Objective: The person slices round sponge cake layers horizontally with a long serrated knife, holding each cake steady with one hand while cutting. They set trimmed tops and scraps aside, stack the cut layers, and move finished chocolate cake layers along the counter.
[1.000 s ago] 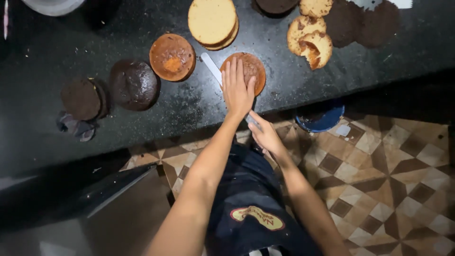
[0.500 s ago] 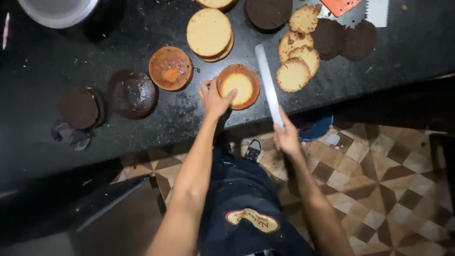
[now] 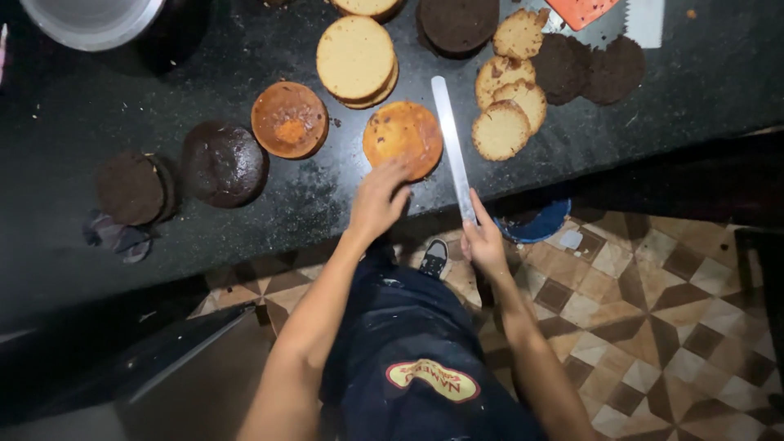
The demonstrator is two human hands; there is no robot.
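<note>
A round golden-brown cake (image 3: 404, 136) lies on the black counter (image 3: 327, 204) near its front edge. My left hand (image 3: 377, 200) touches the cake's near rim with its fingers curled on it. My right hand (image 3: 483, 242) grips the handle of a long knife (image 3: 452, 143) whose pale blade points away from me over the counter, just right of that cake. The blade lies between the cake and a stack of pale round slices (image 3: 501, 131).
A stack of pale cake layers (image 3: 356, 59), an orange-brown cake (image 3: 289, 119), dark chocolate cakes (image 3: 223, 162) and thin dark discs (image 3: 588, 69) crowd the counter. A metal bowl (image 3: 90, 18) stands far left. A blue dish (image 3: 535, 222) sits on the patterned tile floor (image 3: 653, 318).
My left hand slid from the cake's top to its near rim. The knife came out from the cake and now points away beside it.
</note>
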